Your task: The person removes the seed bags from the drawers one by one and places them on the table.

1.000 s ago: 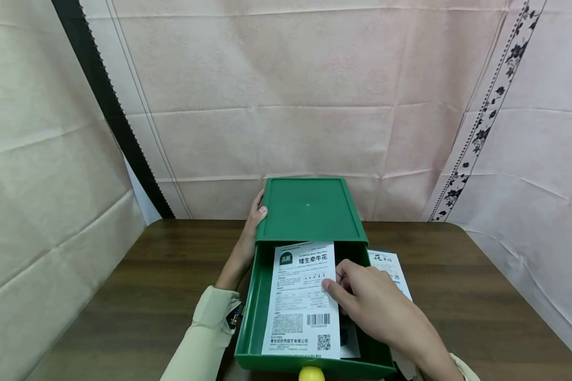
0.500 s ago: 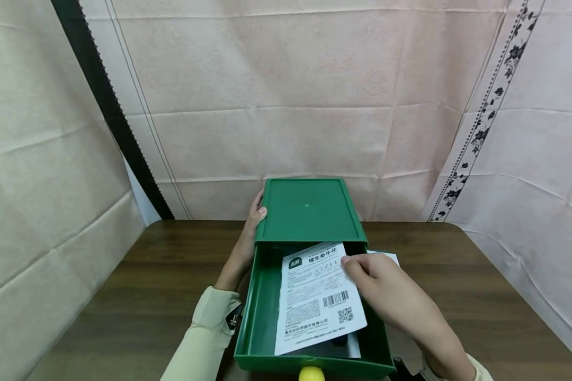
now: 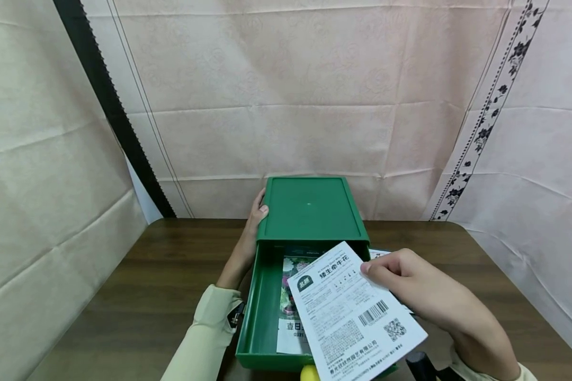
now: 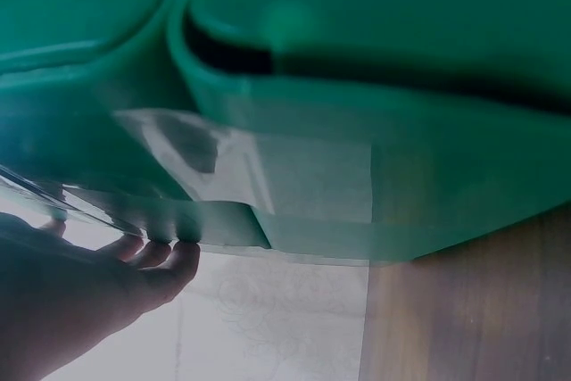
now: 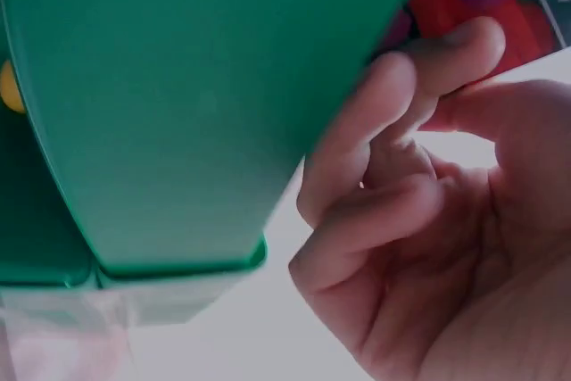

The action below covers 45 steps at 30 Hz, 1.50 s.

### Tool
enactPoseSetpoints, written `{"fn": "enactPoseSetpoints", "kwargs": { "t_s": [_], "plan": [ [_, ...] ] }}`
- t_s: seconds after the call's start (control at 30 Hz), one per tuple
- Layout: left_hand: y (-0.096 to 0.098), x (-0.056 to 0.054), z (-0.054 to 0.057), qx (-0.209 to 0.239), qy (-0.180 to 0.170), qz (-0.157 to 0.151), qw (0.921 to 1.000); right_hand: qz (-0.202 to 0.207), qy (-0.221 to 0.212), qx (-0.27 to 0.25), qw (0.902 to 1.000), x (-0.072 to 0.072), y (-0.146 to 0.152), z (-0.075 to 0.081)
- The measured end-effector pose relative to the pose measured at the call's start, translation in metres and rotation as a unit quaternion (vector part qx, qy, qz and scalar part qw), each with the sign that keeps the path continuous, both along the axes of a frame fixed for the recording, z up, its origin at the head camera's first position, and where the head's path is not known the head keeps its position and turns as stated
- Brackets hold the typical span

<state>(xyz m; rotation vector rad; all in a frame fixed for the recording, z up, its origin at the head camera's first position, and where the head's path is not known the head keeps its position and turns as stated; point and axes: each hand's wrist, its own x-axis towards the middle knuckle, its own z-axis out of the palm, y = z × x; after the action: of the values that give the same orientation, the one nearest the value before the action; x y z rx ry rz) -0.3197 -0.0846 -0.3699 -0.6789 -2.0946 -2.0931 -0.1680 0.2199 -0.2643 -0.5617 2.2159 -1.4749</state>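
A green box (image 3: 310, 209) stands on the table with its drawer (image 3: 259, 328) pulled out toward me. My left hand (image 3: 253, 225) lies along the box's left side, thumb at the top edge; in the left wrist view its fingertips (image 4: 185, 256) touch the wall. Between thumb and fingers, my right hand (image 3: 417, 280) pinches the upper right edge of a white printed seed packet (image 3: 343, 333). The packet tilts over the drawer's front right corner, back side up; its red and purple flower picture shows in the right wrist view. Inside the drawer lies another packet (image 3: 293, 317), partly covered.
A yellow knob (image 3: 310, 373) sits on the drawer front, partly behind the raised packet. Another white packet (image 3: 378, 253) shows to the right of the box, mostly hidden by my right hand. Pale cloth (image 3: 286, 137) hangs behind the brown wooden table (image 3: 171, 286).
My right hand has lifted the printed packet from the drawer and moved it right and toward me, turning it. The flower packet beneath is now exposed. My left hand stays put.
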Motion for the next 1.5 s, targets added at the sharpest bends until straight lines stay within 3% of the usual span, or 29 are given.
{"fn": "enactPoseSetpoints", "kwargs": {
  "t_s": [0.17,0.53,0.9,1.5],
  "plan": [
    [0.0,0.0,0.0,-0.004,-0.001,-0.002,1.0,0.015,0.05,0.035,0.998,-0.001,0.014,0.0],
    [-0.001,-0.001,0.001,-0.003,0.002,-0.002,1.0,-0.087,0.116,0.047,0.9884,-0.003,0.033,0.005],
    [-0.001,-0.001,0.002,0.006,0.002,-0.01,0.9999,-0.18,0.109,0.04,0.9768,-0.022,0.053,-0.001],
    [-0.002,-0.001,0.0,-0.005,0.004,-0.007,0.9999,-0.228,0.086,0.035,0.9691,-0.049,0.076,-0.021]
  ]
}}
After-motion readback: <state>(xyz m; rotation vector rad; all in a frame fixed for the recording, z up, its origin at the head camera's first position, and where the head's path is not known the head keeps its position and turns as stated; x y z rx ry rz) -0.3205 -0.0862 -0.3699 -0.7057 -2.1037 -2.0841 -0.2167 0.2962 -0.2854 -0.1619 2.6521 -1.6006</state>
